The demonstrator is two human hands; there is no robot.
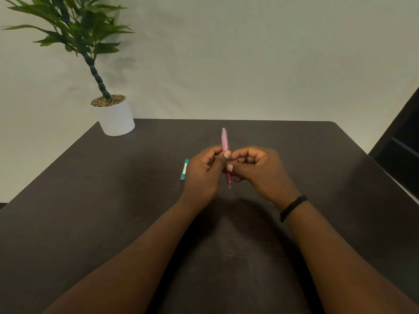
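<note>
A pink mechanical pencil (pixel 225 141) is held upright above the middle of the dark table (pixel 113 200), its tip pointing down towards me. My left hand (pixel 203 175) pinches its barrel from the left, thumb on the upper part. My right hand (pixel 258 171) grips the lower barrel from the right, fingers curled round it. The middle of the pencil is hidden between my fingers. A small teal lead case (pixel 184 169) lies flat on the table just left of my left hand.
A potted plant in a white pot (pixel 116 118) stands at the table's far left corner. A pale wall rises behind the table. Dark furniture (pixel 401 146) stands off the right edge. I wear a black band (pixel 292 208) on my right wrist.
</note>
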